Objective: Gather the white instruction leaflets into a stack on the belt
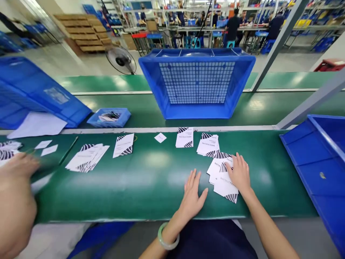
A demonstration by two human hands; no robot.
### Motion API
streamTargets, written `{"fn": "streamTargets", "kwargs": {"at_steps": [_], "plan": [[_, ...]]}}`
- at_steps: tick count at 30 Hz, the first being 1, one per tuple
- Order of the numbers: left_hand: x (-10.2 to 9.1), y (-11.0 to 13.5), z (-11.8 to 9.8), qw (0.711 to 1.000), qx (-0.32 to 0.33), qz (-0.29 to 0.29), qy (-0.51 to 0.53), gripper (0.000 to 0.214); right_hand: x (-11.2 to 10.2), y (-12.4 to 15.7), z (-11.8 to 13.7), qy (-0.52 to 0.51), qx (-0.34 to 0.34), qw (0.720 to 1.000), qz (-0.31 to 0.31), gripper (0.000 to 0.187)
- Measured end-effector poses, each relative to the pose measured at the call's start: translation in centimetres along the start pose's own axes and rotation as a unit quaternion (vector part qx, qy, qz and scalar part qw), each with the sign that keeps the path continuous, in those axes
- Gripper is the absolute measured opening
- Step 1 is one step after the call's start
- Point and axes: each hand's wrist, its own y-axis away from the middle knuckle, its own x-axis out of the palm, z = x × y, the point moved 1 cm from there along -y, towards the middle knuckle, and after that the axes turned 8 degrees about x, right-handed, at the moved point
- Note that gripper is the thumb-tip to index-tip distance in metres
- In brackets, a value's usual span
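Observation:
My left hand [193,197], with a pale green bangle [168,236] on its wrist, rests on the green work surface with fingers stretched and nothing in it. To its right, my right hand [240,173] lies at the right edge of a loose, overlapping pile of instruction leaflets [225,183], white with black wavy stripes. Its thumb reaches over the leaflets, apart from the fingers. Just behind that pile lies a smaller stack of leaflets [208,144]. Farther left are another leaflet [184,137] and a small white paper square [160,137] bearing handwritten marks.
A co-worker's blurred hand [20,165] reaches in from the left, near fanned leaflets [86,158]. A leaflet stack [123,145] lies farther right. A blue crate [197,111] stands tilted behind, another blue crate [309,169] at right. A small blue tray [109,121] sits back left.

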Motion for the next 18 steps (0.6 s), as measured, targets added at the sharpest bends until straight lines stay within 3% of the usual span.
{"fn": "streamTargets", "kwargs": {"at_steps": [5,9,13,15,18], "plan": [[0.1,0.4,-1.3,0.993,0.057,0.092,0.050,0.062,-0.2,2.2,1.0,0.007,-0.009,1.000,-0.001,0.056],[-0.6,2.6,-1.6,0.988,0.069,0.135,0.008,0.057,0.4,4.0,1.7,0.020,-0.013,1.000,-0.010,0.054],[-3.0,6.4,-1.2,0.996,0.018,0.085,-0.003,0.046,1.0,6.2,3.4,0.065,-0.048,0.997,-0.014,0.057],[-4.1,8.7,-0.5,0.996,-0.041,0.037,0.063,0.037,1.6,7.2,4.1,0.078,-0.073,0.994,-0.022,0.061],[-4.6,10.6,1.0,0.969,-0.145,-0.006,0.201,0.032,3.2,7.8,4.8,0.085,-0.106,0.990,-0.040,0.069]]}}
